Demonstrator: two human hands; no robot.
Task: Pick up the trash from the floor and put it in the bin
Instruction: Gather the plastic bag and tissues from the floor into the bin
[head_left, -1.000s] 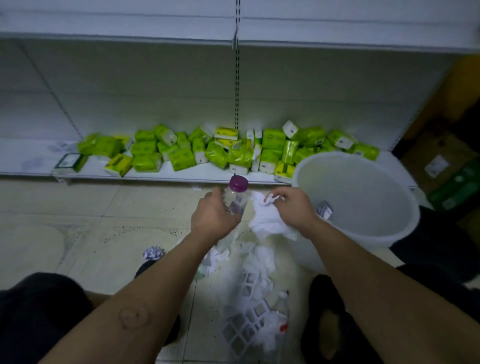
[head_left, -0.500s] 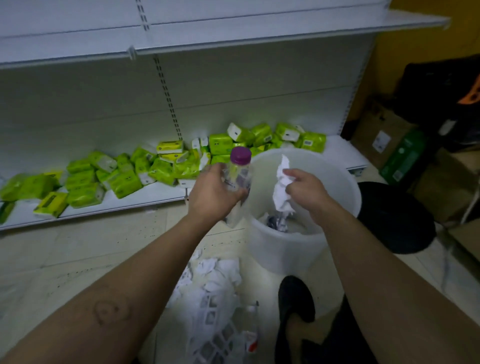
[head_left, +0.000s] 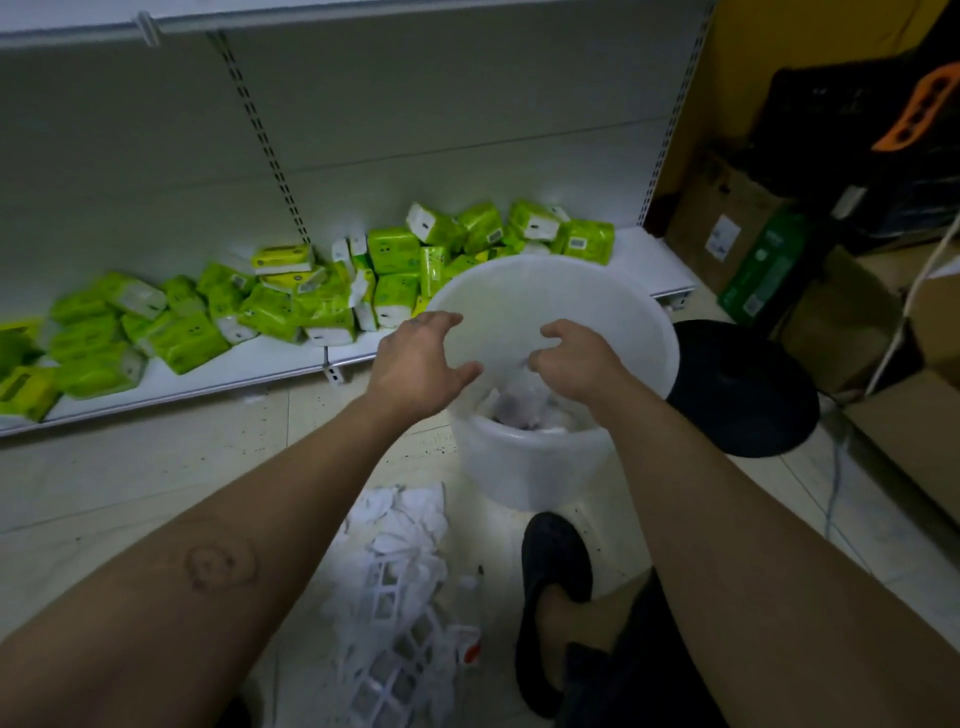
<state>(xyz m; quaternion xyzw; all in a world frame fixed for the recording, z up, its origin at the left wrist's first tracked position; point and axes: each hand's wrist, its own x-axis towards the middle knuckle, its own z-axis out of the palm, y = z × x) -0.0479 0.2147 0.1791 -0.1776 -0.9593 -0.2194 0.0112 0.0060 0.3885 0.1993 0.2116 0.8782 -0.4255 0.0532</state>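
Left grip (head_left: 421, 364) and right grip (head_left: 576, 358), both bare, hang over the near rim of the bin (head_left: 649, 317). The left has its fingers spread and straight; the right has its fingers loosely curled. Neither holds anything. The one bin is a round tub of cloudy white plastic, smooth-walled, standing on the pale speckled floor tiles (head_left: 130, 483). Crumpled white paper (head_left: 524, 410) lies at its bottom, directly beneath and between the two grips, apart from both.

More trash is still on the floor nearer the person: a loose heap of torn white paper scraps and a white gridded sheet of square cells (head_left: 400, 603), below the left forearm and just beside one black slipper (head_left: 550, 587). I can't count the scraps.

Behind the bin, shiny lime-green soft packs (head_left: 187, 338) are jumbled along the low white metal shelf (head_left: 270, 364), too piled to count exactly. A round black object (head_left: 743, 389) sits right of the bin.
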